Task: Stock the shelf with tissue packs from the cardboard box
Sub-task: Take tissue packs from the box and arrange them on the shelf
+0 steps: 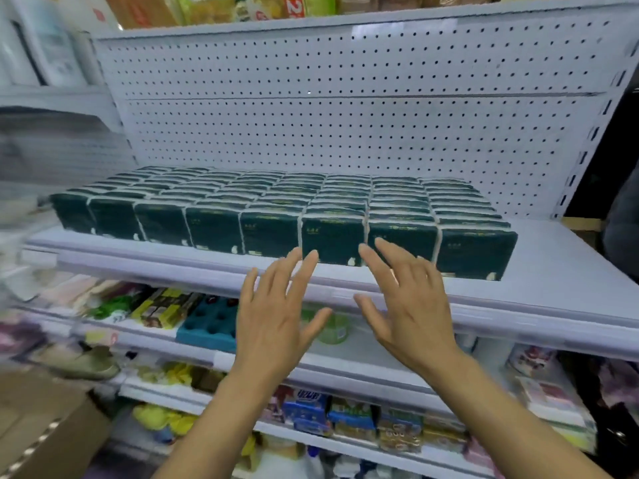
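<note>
Dark green tissue packs (276,209) stand in several tight rows across the white shelf (553,267), filling most of its width. My left hand (276,316) is spread flat with straight fingers just in front of the front row, near the shelf's front edge. My right hand (408,305) is held the same way beside it, its fingertips close to or touching one front pack (332,240). Neither hand holds anything. A brown cardboard box (41,433) shows at the lower left corner, its inside hidden.
A white pegboard back wall (345,133) rises behind the packs. Lower shelves (345,371) carry mixed goods, among them a blue tray (211,323) and snack packets (345,420). Bare shelf surface lies right of the packs. The left side is blurred.
</note>
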A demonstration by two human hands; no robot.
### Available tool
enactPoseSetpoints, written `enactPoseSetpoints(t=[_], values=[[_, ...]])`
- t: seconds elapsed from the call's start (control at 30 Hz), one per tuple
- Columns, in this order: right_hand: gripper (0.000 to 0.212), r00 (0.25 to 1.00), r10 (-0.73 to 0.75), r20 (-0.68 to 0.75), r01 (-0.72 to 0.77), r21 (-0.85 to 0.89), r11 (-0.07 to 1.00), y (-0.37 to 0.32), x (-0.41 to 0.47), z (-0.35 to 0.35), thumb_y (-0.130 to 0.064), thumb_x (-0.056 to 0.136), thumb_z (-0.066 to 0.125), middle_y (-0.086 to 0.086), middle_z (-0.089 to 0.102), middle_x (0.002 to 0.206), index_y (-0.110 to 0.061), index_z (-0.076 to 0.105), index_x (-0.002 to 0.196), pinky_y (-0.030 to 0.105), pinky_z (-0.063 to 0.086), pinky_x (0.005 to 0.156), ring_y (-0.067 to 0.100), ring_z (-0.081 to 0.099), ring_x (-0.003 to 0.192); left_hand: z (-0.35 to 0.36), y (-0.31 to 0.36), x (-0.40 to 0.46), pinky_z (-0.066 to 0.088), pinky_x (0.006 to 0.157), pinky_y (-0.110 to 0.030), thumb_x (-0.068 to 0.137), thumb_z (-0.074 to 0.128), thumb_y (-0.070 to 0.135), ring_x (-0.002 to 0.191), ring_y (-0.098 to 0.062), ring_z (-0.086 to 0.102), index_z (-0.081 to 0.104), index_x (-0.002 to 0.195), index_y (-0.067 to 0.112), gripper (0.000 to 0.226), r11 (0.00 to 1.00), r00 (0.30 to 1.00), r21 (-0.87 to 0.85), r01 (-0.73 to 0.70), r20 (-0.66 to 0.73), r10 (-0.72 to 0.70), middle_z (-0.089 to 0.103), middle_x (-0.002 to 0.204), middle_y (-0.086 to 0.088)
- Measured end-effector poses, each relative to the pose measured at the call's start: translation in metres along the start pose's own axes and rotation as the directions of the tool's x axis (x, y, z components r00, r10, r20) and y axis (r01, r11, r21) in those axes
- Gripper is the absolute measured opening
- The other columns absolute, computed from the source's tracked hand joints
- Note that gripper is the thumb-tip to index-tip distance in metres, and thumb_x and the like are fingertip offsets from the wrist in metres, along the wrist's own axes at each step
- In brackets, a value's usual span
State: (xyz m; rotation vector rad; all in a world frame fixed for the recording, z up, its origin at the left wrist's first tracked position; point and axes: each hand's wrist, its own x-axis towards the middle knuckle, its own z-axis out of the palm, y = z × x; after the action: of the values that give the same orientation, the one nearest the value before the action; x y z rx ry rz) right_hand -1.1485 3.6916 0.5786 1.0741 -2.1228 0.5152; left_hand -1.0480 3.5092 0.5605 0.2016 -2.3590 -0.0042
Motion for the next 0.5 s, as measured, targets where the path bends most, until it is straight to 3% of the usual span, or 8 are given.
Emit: enactPoseSetpoints(t=[0.2, 0.5], values=[[0.064, 0.971, -0.146, 0.190, 0.114, 0.171, 0.979, -0.096, 0.007, 0.059, -0.044, 0.091, 0.043, 0.008, 0.039, 0.150, -0.022, 0.030, 0.150, 0.044, 0.045, 0.094, 0.030, 0.046, 0.128, -0.031, -0.088, -0.067, 0.048, 0.101, -0.048, 0.089, 0.056, 0.059, 0.130, -0.029, 0.050, 0.024, 0.154, 0.024, 0.080, 0.971, 0.971, 0.146, 0.191, 0.114, -0.209, 0.040, 0.153, -0.004], [0.056, 0.879, -0.301, 0.371, 0.195, 0.297, 0.935, -0.279, 0.057, 0.179, -0.049, 0.090, 0.039, 0.010, 0.051, 0.140, -0.023, 0.048, 0.138, 0.048, 0.046, 0.094, 0.032, 0.053, 0.121, -0.074, -0.269, -0.148, 0.041, 0.106, -0.048, 0.082, 0.060, 0.064, 0.129, -0.028, 0.049, 0.027, 0.153, 0.030, 0.086, 0.834, 0.841, 0.369, 0.410, 0.201, -0.502, 0.043, 0.150, -0.001]])
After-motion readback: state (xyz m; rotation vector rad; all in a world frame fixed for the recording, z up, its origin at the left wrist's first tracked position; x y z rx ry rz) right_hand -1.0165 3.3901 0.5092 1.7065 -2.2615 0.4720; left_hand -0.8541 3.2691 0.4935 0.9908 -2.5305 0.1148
